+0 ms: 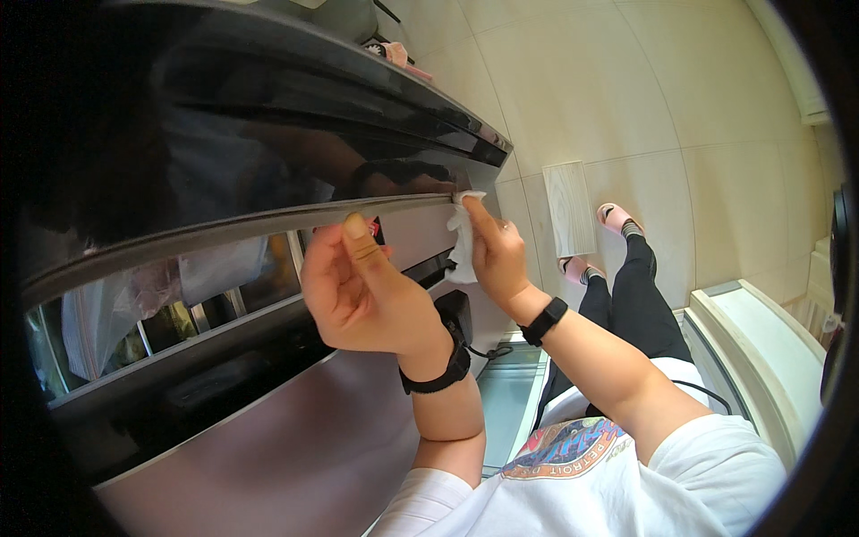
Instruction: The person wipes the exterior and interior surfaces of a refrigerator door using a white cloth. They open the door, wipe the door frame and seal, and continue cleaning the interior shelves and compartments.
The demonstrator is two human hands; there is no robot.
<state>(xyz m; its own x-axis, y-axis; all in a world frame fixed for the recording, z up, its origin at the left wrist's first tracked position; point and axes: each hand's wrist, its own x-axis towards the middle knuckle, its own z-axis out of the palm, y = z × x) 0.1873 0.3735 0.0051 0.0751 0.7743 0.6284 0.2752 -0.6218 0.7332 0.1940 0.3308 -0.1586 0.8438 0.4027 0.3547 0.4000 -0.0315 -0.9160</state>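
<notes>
My right hand [496, 252] grips a crumpled white wipe [462, 252]. Its thumb presses the wipe at the right end of a grey gasket strip [268, 227], which runs along the edge of a glossy black panel [268, 134], seemingly an appliance door. Just below the strip is my left hand [366, 288], thumb extended and fingers curled. A small red and black piece [377, 231] shows behind those fingers; whether they hold it or the strip, I cannot tell. At lower left, plastic bags [221, 268] are visible in the opening below the gasket.
A black device [454, 310] with a cord sits by my left wrist. A pale wood-grain board [569, 208] lies on the tiled floor [624, 87] by my feet. White-framed furniture [758, 349] stands at right. Pink items [396, 54] lie beyond the panel.
</notes>
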